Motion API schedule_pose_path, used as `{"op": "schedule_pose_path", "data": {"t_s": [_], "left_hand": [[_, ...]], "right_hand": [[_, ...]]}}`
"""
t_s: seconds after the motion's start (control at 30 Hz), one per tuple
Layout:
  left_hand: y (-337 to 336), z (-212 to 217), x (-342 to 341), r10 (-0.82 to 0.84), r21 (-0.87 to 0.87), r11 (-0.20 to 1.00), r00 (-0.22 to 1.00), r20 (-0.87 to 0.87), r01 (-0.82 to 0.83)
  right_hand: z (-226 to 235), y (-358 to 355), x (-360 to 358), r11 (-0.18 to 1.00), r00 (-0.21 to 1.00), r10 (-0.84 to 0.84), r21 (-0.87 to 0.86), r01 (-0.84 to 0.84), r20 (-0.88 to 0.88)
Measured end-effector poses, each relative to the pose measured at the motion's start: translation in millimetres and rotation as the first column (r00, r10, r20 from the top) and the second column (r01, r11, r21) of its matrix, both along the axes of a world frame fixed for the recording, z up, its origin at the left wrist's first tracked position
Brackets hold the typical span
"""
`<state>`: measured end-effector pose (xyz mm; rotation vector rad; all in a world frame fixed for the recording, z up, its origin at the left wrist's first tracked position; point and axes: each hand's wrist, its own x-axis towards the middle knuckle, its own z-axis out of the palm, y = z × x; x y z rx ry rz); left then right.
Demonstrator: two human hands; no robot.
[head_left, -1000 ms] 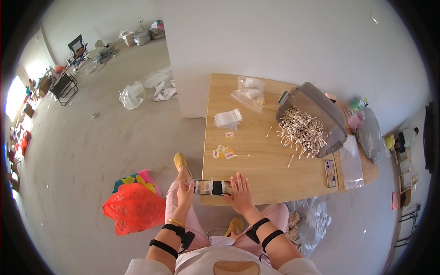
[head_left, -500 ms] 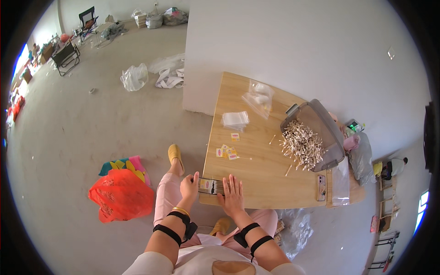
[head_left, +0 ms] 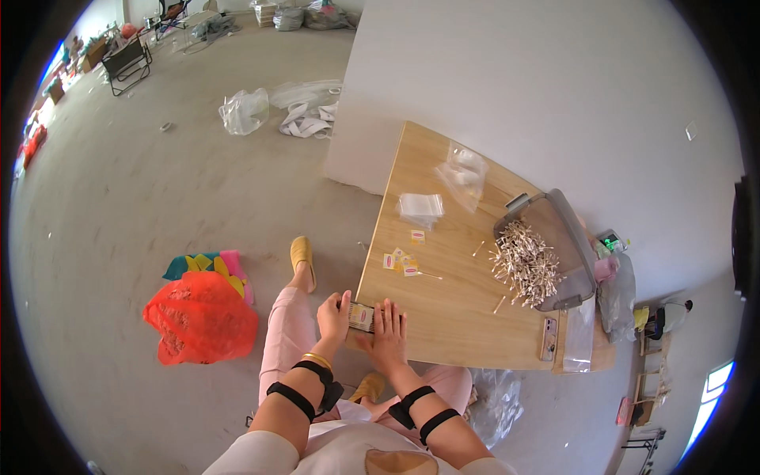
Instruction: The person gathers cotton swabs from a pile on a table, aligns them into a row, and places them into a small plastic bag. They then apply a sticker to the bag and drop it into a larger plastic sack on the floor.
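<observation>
My left hand [head_left: 333,318] grips the left end of a small flat packet of pale sticks [head_left: 362,317] at the near left corner of the wooden table [head_left: 443,317]. My right hand [head_left: 389,336] lies on the packet's right end with fingers spread, pressing it down. Several small yellow and pink labels [head_left: 400,260] lie on the table beyond the hands. A heap of pale wooden sticks [head_left: 524,262] spills from a grey tray [head_left: 558,237] at the far right. Both wrists carry black straps.
A stack of clear small bags [head_left: 420,207] and a clear plastic bag [head_left: 463,170] lie at the table's far end. A phone [head_left: 548,338] rests near the right edge. An orange-red sack [head_left: 201,318] and plastic bags [head_left: 245,111] lie on the concrete floor.
The view has swung so the table sits further right and lower. Both hands stay on the packet at the table's near corner; the right hand has flattened onto it.
</observation>
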<state>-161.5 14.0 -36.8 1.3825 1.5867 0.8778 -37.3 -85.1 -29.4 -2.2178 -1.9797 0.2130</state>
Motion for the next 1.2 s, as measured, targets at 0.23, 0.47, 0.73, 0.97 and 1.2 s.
{"op": "schedule_pose_path", "data": {"t_s": [0.23, 0.47, 0.73, 0.97, 1.2], "left_hand": [[6, -3, -16, -0.092, -0.119, 0.99, 0.99, -0.105, 0.079], [9, -8, -33, -0.125, 0.026, 0.991, 0.968, -0.218, 0.134], [6, -12, -23, -0.122, 0.079, 0.987, 0.978, -0.168, 0.136], [9, -16, -35, -0.08, 0.017, 0.997, 0.997, 0.018, 0.079], [11, -12, -30, -0.123, 0.034, 0.992, 0.992, -0.022, 0.124]], "right_hand": [[2, -6, 6, 0.998, 0.995, -0.038, 0.046, 0.043, -0.094], [-2, -8, 8, 0.999, 0.996, 0.051, 0.006, -0.052, 0.067], [-5, 5, -19, 1.0, 1.0, 0.023, 0.02, -0.023, -0.014], [3, -9, -2, 1.0, 0.999, -0.027, -0.008, 0.027, -0.043], [-5, -10, -5, 1.0, 1.0, -0.004, 0.014, 0.004, 0.023]]}}
